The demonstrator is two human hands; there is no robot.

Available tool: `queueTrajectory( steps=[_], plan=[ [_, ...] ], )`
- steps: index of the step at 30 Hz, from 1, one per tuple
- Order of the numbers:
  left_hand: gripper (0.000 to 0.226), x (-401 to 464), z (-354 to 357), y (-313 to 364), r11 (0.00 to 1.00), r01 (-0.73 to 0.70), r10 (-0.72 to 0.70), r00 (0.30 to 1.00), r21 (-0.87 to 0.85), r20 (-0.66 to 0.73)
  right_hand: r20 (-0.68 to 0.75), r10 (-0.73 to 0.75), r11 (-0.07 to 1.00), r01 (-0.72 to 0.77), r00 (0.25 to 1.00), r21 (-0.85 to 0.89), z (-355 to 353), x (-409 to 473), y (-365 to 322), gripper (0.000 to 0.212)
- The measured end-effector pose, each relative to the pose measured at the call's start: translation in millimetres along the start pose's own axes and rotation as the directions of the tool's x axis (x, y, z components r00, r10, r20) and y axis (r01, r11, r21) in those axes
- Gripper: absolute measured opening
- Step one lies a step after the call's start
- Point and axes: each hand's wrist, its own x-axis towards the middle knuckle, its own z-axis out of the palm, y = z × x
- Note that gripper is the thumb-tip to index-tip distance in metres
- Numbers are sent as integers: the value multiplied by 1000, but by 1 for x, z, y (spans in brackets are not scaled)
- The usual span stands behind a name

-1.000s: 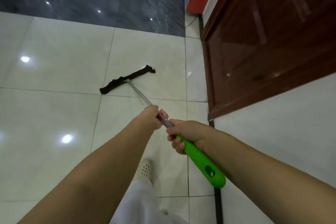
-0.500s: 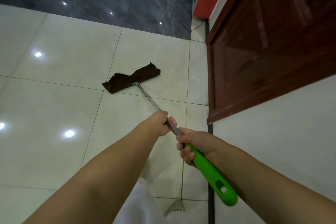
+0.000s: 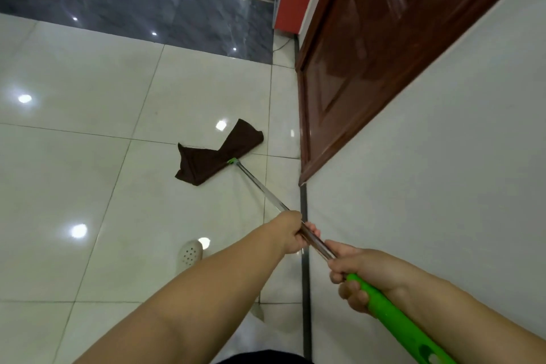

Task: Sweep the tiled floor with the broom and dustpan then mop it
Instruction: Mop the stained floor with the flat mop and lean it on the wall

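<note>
Hands, left hand (image 3: 291, 233) and right hand (image 3: 351, 278), both clamped round the mop (image 3: 260, 186), and I've swung its cloth (image 3: 217, 154) over toward the door (image 3: 369, 53) edge of the floor (image 3: 88, 186), so mopping's well underway.

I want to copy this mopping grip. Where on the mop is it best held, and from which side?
Probably as shown: right hand wrapped around the top of the green grip, left hand further down the bare metal shaft, closing over it from above. The shaft slants down to the brown cloth head on the tiled floor, so spaced hands should steer it.
</note>
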Motion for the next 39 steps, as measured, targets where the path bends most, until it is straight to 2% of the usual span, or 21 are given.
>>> queueTrajectory(
  steps=[5,8,18,24,26,33,39],
  plan=[
    [31,-17,16,-39,1000,0,0,1000,11,21,6,9,1000,-9,1000,0,-17,-29,22,42],
    [31,-25,14,-46,999,-38,38,999,13,-6,26,15,998,-13,1000,-58,-15,-36,23,40],
    [18,-23,-21,3,983,-174,168,981,-64,-99,66,-13,984,24,998,-175,44,-14,-14,38],
    [27,-10,-35,76,977,-194,184,976,-85,-119,93,-5,992,17,996,-125,77,15,-72,35],
    [22,-2,-36,108,975,-203,192,975,-91,-116,99,-6,991,20,995,-135,88,28,-100,33],
    [18,18,-38,244,965,-244,233,966,-100,-111,74,49,977,-32,996,-212,128,78,-229,28],
    [22,30,-53,361,961,-256,237,957,-106,-167,108,71,969,-43,992,-243,177,122,-330,31]
  ],
)
